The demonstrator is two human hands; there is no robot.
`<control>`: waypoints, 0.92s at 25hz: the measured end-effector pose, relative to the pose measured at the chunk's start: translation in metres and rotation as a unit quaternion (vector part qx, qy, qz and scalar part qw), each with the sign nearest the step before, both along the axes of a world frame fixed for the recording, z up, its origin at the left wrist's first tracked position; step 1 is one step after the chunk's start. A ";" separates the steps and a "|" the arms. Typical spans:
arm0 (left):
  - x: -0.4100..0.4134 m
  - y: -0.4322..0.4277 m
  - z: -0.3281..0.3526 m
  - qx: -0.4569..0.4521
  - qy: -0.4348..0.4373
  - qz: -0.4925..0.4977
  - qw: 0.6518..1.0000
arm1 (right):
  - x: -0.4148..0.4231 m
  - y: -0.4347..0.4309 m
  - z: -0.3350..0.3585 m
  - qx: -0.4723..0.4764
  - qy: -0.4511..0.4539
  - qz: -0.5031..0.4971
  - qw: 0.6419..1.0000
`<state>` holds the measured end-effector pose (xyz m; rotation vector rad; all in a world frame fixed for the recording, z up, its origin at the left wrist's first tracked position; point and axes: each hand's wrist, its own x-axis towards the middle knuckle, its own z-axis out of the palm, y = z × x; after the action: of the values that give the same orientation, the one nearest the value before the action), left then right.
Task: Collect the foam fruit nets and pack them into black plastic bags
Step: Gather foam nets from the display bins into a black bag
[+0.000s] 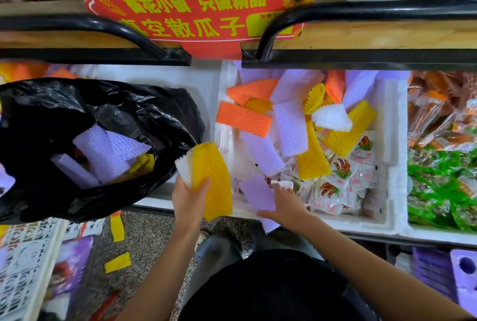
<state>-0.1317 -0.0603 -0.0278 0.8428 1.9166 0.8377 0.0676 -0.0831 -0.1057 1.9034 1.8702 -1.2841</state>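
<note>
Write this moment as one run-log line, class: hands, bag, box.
left hand: holds yellow net, white net | right hand: holds purple net | black bag: open, nets inside | foam box: more nets

I see the black bag (pixel 108 104) gaping wide on the left, free to enter from above. The foam box (pixel 393 186) beside it is open-topped, but the shelf (pixel 374 34) and its black rail (pixel 361 64) overhang its back. Between bag and box the left hand (pixel 189 199) grips a yellow net (pixel 214 178); the right hand (pixel 286 207) holds a purple net (pixel 258 194) at the box's front.
</note>
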 end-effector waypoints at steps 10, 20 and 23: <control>0.033 -0.007 -0.001 -0.095 -0.105 -0.116 0.983 | 0.009 0.006 0.074 0.150 0.240 -0.231 0.931; 0.027 0.001 0.015 0.013 -0.107 -0.113 0.988 | 0.005 0.072 0.075 0.276 0.125 -0.068 0.951; 0.007 -0.002 0.013 -0.003 -0.086 -0.086 0.993 | 0.000 0.120 0.055 0.286 0.039 -0.018 0.957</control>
<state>-0.1246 -0.0621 -0.0146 0.8896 1.6692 0.7737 0.0674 0.0365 -0.0508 2.1706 2.4616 -0.8931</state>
